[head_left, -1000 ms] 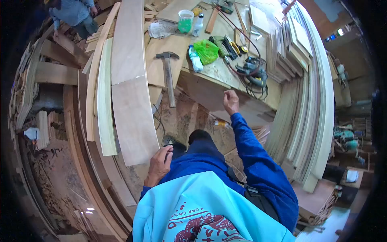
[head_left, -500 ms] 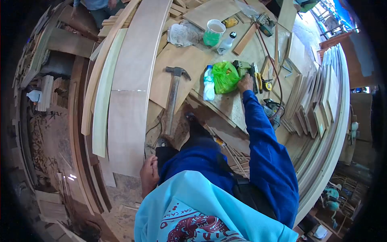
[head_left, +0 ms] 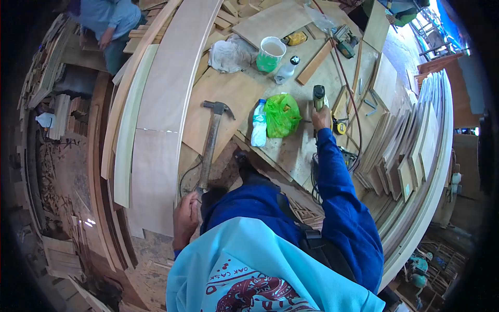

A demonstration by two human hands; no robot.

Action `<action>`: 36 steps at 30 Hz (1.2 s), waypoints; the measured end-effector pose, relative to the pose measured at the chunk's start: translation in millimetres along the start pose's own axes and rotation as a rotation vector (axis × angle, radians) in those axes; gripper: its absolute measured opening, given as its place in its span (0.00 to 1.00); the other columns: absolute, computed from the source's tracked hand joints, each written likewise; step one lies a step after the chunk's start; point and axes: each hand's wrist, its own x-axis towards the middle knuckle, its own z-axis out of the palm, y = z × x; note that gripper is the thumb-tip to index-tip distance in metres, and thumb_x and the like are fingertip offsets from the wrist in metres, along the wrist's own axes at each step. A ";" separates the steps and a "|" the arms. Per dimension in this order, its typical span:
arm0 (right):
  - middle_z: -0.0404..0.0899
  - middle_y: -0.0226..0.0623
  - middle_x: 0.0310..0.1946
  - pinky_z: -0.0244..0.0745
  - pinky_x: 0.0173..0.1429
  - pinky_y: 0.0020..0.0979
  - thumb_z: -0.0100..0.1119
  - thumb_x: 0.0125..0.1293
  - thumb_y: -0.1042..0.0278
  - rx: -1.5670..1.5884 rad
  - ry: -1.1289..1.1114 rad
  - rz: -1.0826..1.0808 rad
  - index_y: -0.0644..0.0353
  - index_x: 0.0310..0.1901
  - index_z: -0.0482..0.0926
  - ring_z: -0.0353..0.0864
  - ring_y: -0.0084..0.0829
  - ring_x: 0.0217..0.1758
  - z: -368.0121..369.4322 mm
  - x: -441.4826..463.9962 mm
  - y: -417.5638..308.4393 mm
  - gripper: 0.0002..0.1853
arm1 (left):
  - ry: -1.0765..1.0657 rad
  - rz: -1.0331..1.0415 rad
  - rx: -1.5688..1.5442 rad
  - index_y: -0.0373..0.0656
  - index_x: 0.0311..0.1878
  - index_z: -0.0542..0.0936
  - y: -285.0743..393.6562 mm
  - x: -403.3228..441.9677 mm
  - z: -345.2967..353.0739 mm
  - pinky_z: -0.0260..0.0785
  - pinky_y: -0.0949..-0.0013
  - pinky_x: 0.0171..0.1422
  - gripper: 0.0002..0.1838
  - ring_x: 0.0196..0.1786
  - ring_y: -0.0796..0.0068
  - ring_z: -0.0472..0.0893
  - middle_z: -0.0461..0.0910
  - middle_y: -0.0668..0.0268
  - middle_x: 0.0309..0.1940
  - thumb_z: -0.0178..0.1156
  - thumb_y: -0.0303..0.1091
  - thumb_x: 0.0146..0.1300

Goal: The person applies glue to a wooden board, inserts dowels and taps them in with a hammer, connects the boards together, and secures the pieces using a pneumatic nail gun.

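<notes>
My right hand (head_left: 322, 118) is wrapped round a green and black nail gun (head_left: 318, 95), its end turned up toward me, above the worktable (head_left: 299, 148). My left hand (head_left: 186, 217) hangs low beside my leg with curled fingers; nothing shows in them. Just above it is the handle end of a claw hammer (head_left: 210, 140), which lies on a plywood sheet (head_left: 200, 112). Left of the nail gun are a bright green plastic bag (head_left: 282, 115) and a water bottle (head_left: 259, 124). A yellow tape measure (head_left: 339, 127) lies right of my right hand.
Long boards (head_left: 161, 93) run along the left. Cut panels (head_left: 410, 151) stand stacked on the right. A reddish hose (head_left: 344, 67) crosses the table. A white-green cup (head_left: 271, 53), a small bottle (head_left: 287, 70) and a power tool (head_left: 344, 44) lie farther back. Another person (head_left: 109, 26) is at upper left.
My right hand has raised and turned the nail gun, which was lying beside the green bag. My left hand is now nearer the hammer's handle end. The view has shifted slightly.
</notes>
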 end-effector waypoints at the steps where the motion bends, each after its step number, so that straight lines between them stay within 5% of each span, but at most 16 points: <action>1: 0.82 0.68 0.41 0.78 0.55 0.54 0.67 0.63 0.51 -0.003 0.003 -0.005 0.70 0.44 0.80 0.84 0.62 0.49 -10.0 1.4 1.4 0.25 | 0.002 0.001 -0.006 0.37 0.57 0.79 6.0 5.0 -3.1 0.79 0.57 0.53 0.13 0.47 0.53 0.86 0.85 0.52 0.46 0.55 0.30 0.75; 3: 0.82 0.68 0.42 0.78 0.55 0.53 0.68 0.65 0.50 0.154 -0.151 0.044 0.70 0.47 0.78 0.83 0.65 0.49 -41.8 -2.3 -6.8 0.26 | -0.009 0.016 0.013 0.36 0.57 0.79 12.5 13.0 -6.2 0.79 0.57 0.54 0.12 0.48 0.53 0.86 0.85 0.51 0.46 0.55 0.30 0.75; 4: 0.83 0.59 0.34 0.81 0.46 0.48 0.67 0.67 0.52 0.177 -0.016 -0.152 0.70 0.47 0.76 0.86 0.56 0.38 -66.0 -14.6 -27.2 0.25 | -0.023 -0.015 0.003 0.36 0.57 0.79 11.5 14.6 -4.8 0.78 0.56 0.55 0.12 0.49 0.52 0.86 0.85 0.51 0.47 0.55 0.29 0.75; 5: 0.80 0.43 0.27 0.80 0.34 0.40 0.63 0.73 0.54 0.353 -0.174 -0.003 0.66 0.45 0.74 0.82 0.38 0.26 -105.3 -33.4 -69.6 0.20 | -0.021 -0.028 0.000 0.36 0.57 0.79 12.9 16.3 -2.9 0.78 0.56 0.55 0.12 0.49 0.52 0.86 0.85 0.51 0.47 0.55 0.29 0.75; 7: 0.76 0.32 0.25 0.73 0.26 0.29 0.58 0.77 0.55 0.601 -0.379 0.025 0.61 0.43 0.73 0.74 0.24 0.20 -141.6 -40.8 -85.5 0.15 | -0.060 -0.018 -0.037 0.36 0.57 0.79 15.5 20.5 -1.6 0.78 0.57 0.56 0.12 0.50 0.52 0.85 0.85 0.52 0.48 0.56 0.30 0.75; 11: 0.80 0.36 0.34 0.73 0.27 0.27 0.55 0.80 0.55 0.934 -0.667 0.013 0.63 0.47 0.75 0.74 0.23 0.24 -185.8 -52.9 -108.8 0.16 | -0.057 0.014 -0.024 0.39 0.58 0.79 18.8 26.4 6.0 0.77 0.56 0.56 0.13 0.51 0.49 0.85 0.85 0.51 0.48 0.56 0.29 0.74; 14: 0.79 0.48 0.58 0.74 0.26 0.29 0.51 0.81 0.57 1.256 -0.879 0.026 0.68 0.64 0.72 0.70 0.24 0.24 -185.1 -65.2 -135.9 0.22 | -0.034 0.024 -0.052 0.39 0.58 0.79 20.1 28.5 8.0 0.77 0.55 0.56 0.13 0.51 0.47 0.84 0.85 0.51 0.48 0.57 0.29 0.74; 17: 0.79 0.51 0.59 0.72 0.23 0.26 0.50 0.81 0.55 1.382 -1.014 -0.005 0.70 0.65 0.70 0.69 0.22 0.23 -168.1 -77.9 -162.6 0.24 | 0.004 -0.014 -0.038 0.39 0.57 0.79 20.2 24.4 8.5 0.77 0.54 0.55 0.13 0.51 0.46 0.85 0.85 0.50 0.48 0.57 0.29 0.73; 18: 0.73 0.56 0.68 0.72 0.22 0.25 0.52 0.81 0.56 1.389 -1.060 0.003 0.71 0.66 0.69 0.68 0.22 0.23 -158.0 -78.8 -169.6 0.25 | 0.023 -0.037 -0.040 0.39 0.57 0.79 18.3 20.8 8.9 0.77 0.54 0.55 0.13 0.51 0.46 0.85 0.85 0.50 0.48 0.57 0.29 0.73; 21: 0.78 0.48 0.54 0.73 0.25 0.26 0.51 0.81 0.53 1.307 -1.211 -0.033 0.73 0.64 0.70 0.69 0.22 0.25 -144.5 -88.1 -214.2 0.27 | 0.062 -0.085 -0.042 0.39 0.57 0.80 10.7 7.5 11.6 0.78 0.55 0.55 0.13 0.51 0.48 0.85 0.85 0.50 0.49 0.58 0.29 0.73; 23: 0.78 0.48 0.54 0.74 0.26 0.26 0.51 0.80 0.53 1.258 -1.381 -0.044 0.74 0.64 0.69 0.69 0.21 0.25 -125.5 -85.9 -225.2 0.28 | 0.124 -0.112 -0.066 0.39 0.57 0.80 7.2 -2.1 15.1 0.78 0.56 0.56 0.13 0.51 0.50 0.86 0.85 0.51 0.49 0.59 0.28 0.72; 31: 0.79 0.49 0.55 0.77 0.29 0.28 0.49 0.82 0.64 0.906 -1.474 -0.173 0.69 0.63 0.71 0.70 0.23 0.27 -71.8 -129.2 -326.3 0.18 | 0.302 -0.152 -0.045 0.38 0.57 0.80 -21.9 -48.6 26.3 0.79 0.60 0.56 0.13 0.51 0.54 0.86 0.85 0.54 0.49 0.60 0.28 0.71; 36: 0.76 0.32 0.30 0.76 0.28 0.27 0.54 0.80 0.62 0.627 -1.432 -0.375 0.67 0.56 0.78 0.73 0.21 0.24 -28.4 -173.0 -395.5 0.15 | 0.312 -0.194 -0.120 0.39 0.59 0.79 -41.3 -62.2 4.8 0.79 0.57 0.54 0.14 0.50 0.52 0.86 0.85 0.53 0.49 0.60 0.29 0.72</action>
